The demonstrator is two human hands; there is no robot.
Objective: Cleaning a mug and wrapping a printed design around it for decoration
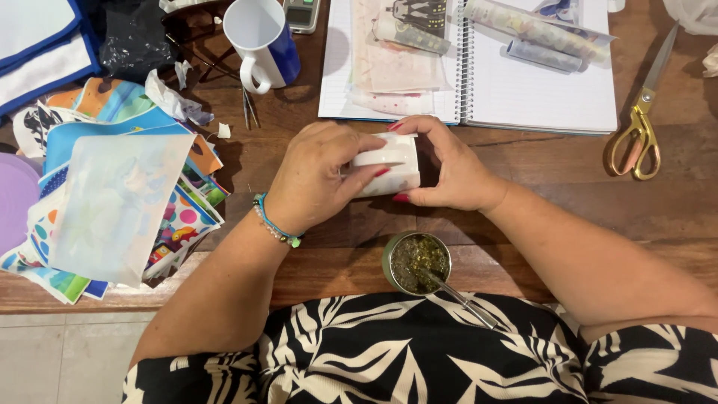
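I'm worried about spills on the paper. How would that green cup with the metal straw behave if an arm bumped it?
The green cup looks small and brim-full of wet herbs, so a push could slop some out. The metal straw leans over the rim toward the person, so a sleeve might catch it and tip the cup. It stands near the table edge.

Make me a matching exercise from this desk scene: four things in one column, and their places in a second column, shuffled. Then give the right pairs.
Things:
1. white mug
2. scissors
3. metal cup of green herb
4. stack of printed sheets

Places:
A. at the table's near edge, just in front of the person
B. far right of the table
C. between the left hand and right hand
D. left side of the table

Pairs: 1-C, 2-B, 3-A, 4-D
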